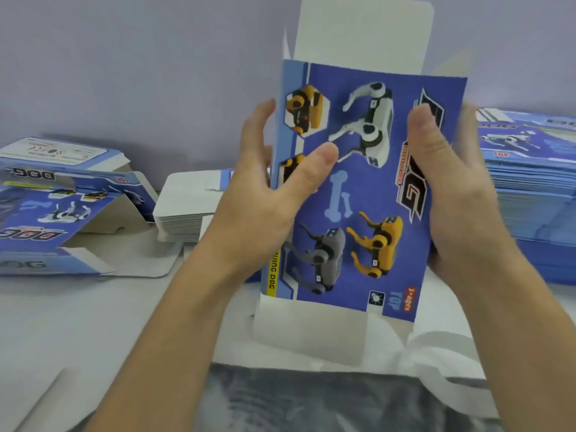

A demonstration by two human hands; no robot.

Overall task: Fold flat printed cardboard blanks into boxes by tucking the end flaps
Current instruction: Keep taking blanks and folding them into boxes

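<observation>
A dark cloth (311, 397) lies nearest, below both wrists, with the white desk (78, 322) spreading out around it. Above that, the printed box blank (358, 194) stands upright in the air between the two hands, its blue dog-printed face turned to the person, one white end flap (308, 328) hanging under the grip and the other white end flap (364, 35) rising beyond it. The left hand (265, 188) grasps the blank's left edge, thumb pressed flat on the printed face and fingers wrapped behind; the right hand (452, 188) clasps the right edge the same way, thumb in front. Holding both long edges like this probably lets the person squeeze the flat sleeve open into a tube before any flap is tucked, so the task looks early for this piece. Just behind the left grip sits a stack of white card pieces (184, 207), and further left lie opened boxes (62, 207) with flaps loose. Behind the right grip, a tall stack of flat blanks (530, 182) waits within easy reach, against the pale wall (124, 57)
</observation>
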